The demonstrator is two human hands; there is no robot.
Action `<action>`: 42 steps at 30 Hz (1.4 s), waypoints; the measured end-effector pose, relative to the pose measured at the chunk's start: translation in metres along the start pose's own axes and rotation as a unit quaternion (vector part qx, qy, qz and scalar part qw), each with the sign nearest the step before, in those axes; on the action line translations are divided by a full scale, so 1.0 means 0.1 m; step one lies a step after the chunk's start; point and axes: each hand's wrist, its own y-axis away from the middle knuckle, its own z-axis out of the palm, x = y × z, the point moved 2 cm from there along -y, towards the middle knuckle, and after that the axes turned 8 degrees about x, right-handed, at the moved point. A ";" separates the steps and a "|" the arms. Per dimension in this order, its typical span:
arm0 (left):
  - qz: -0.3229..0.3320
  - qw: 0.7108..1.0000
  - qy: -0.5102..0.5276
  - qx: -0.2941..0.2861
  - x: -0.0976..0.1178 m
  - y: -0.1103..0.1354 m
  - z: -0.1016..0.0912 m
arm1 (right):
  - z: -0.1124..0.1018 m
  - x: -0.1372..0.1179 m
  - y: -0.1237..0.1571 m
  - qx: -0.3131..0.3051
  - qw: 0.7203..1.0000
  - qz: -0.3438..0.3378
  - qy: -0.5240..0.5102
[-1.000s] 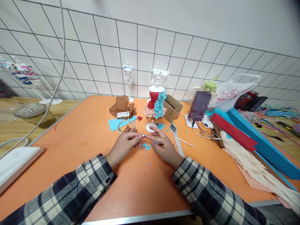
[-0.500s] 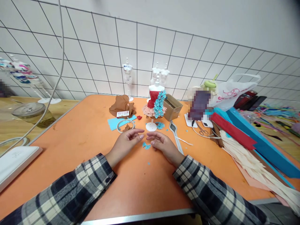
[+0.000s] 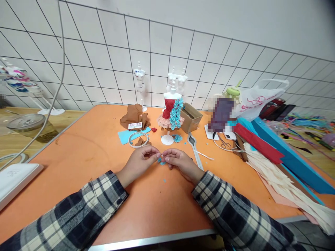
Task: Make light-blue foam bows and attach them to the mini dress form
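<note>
The left hand and right hand hang over the table, turned toward each other, their fingertips nearly meeting. In each grip the fingers bend in close to the thumb; I cannot tell whether either is clamped on something, since any thing there is too small to make out. A blue scrap lies right below the grip, partly covered by the fingers.

Straight beyond the grip, a dress form stands upright in a red bodice with blue ruffles, blocking part of the white forms behind it. A blue rosette sits beside its base, on the right. Ahead of the left hand, a pale ring is the nearest obstacle, overlapping a blue sheet; past these rests crumpled brown material with a label card on it. A red scrap lies between ring and form.

A grey strip-like object runs just past the right hand, hemming in that side. Farther right are an open cardboard box, scissors and cream strips.
</note>
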 end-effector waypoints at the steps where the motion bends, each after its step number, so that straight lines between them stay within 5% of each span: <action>1: -0.006 1.000 0.010 -0.006 -0.01 0.00 0.00 | 0.00 0.00 0.00 0.000 1.000 -0.001 -0.002; 8: 0.013 0.998 -0.054 0.008 -0.04 0.01 -0.01 | 0.01 -0.02 0.01 -0.008 1.000 0.003 0.030; 14: 0.045 0.998 -0.032 0.002 0.03 0.03 -0.02 | 0.05 0.00 0.04 -0.022 1.000 0.018 -0.003; 19: 0.011 1.000 0.028 -0.001 -0.01 0.02 0.01 | 0.05 0.00 0.04 -0.027 1.000 0.013 -0.001; 27: -0.043 0.994 0.013 0.099 -0.11 -0.03 -0.03 | 0.05 -0.06 0.07 0.001 0.993 -0.037 0.111; 29: -0.076 0.992 0.044 0.090 -0.08 -0.01 -0.04 | 0.06 -0.07 0.08 0.026 0.974 -0.093 0.207; 35: -0.182 0.978 0.100 -0.026 -0.02 0.04 0.02 | 0.09 -0.13 0.14 0.079 0.831 -0.275 0.477; 42: -0.176 0.980 0.089 -0.001 -0.08 0.03 0.01 | 0.08 -0.16 0.14 0.099 0.828 -0.280 0.475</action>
